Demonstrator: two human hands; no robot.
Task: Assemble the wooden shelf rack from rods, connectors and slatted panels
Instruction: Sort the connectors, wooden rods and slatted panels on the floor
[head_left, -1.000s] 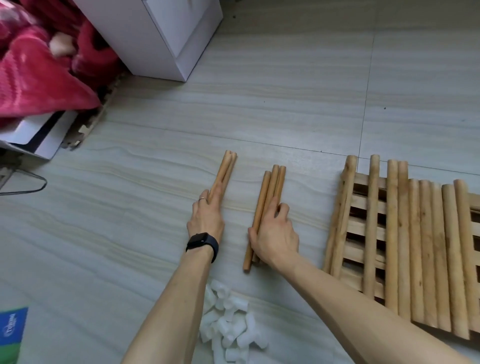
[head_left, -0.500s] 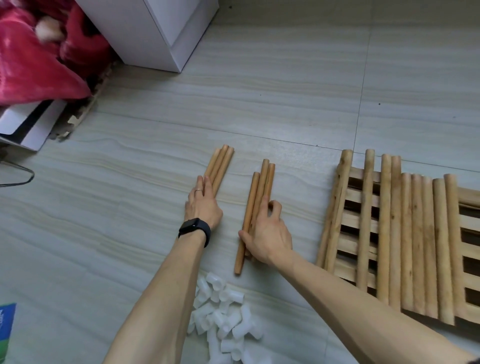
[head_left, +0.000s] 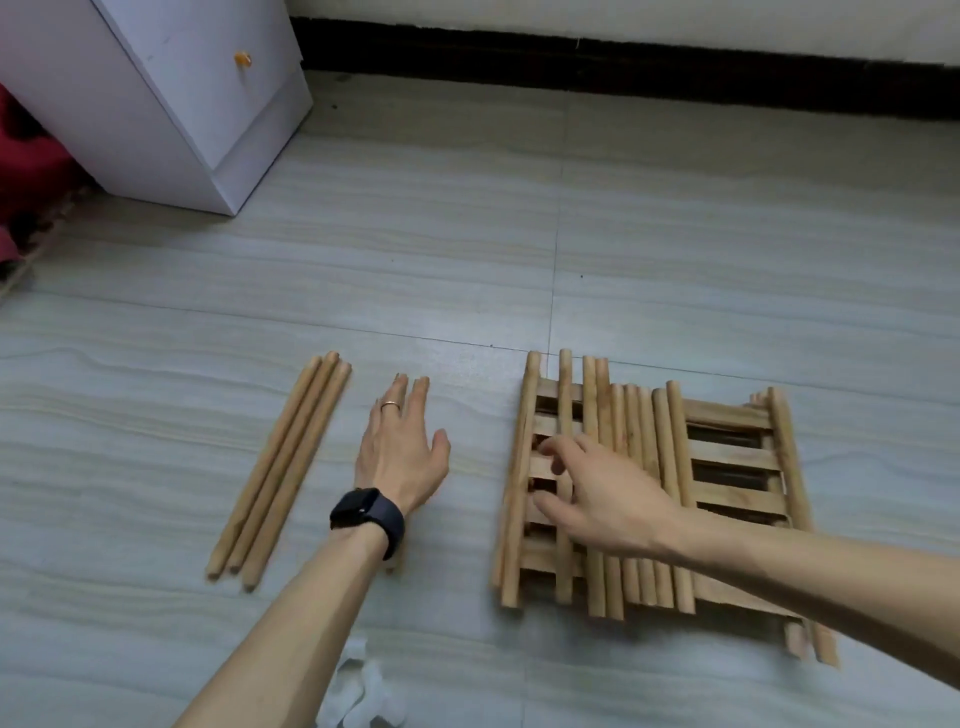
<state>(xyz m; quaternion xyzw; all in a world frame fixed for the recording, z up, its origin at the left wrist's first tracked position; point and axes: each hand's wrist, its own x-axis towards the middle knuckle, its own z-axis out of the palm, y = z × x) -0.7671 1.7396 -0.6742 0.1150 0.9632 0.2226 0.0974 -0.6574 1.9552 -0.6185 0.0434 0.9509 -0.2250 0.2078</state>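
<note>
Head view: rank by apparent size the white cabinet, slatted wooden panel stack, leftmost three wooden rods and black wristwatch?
1. Slatted wooden panel stack.
2. White cabinet, though cut off and farther.
3. Leftmost three wooden rods.
4. Black wristwatch.

tan rods (head_left: 280, 470), white cabinet (head_left: 171, 98), black watch (head_left: 368, 514)

Loose rods (head_left: 280, 467): three plain round sticks of light wood, lying side by side and touching on the floor at the left, their far ends slanting right.
Slatted panels (head_left: 727, 415): stacked flat on the floor at the right, pale slats with dark gaps between.
Rods on the panels (head_left: 631, 415): a row lying across the slats, mostly packed close, their near ends overhanging.
Connectors (head_left: 363, 696): small white pieces heaped at the near edge, blurred.
</note>
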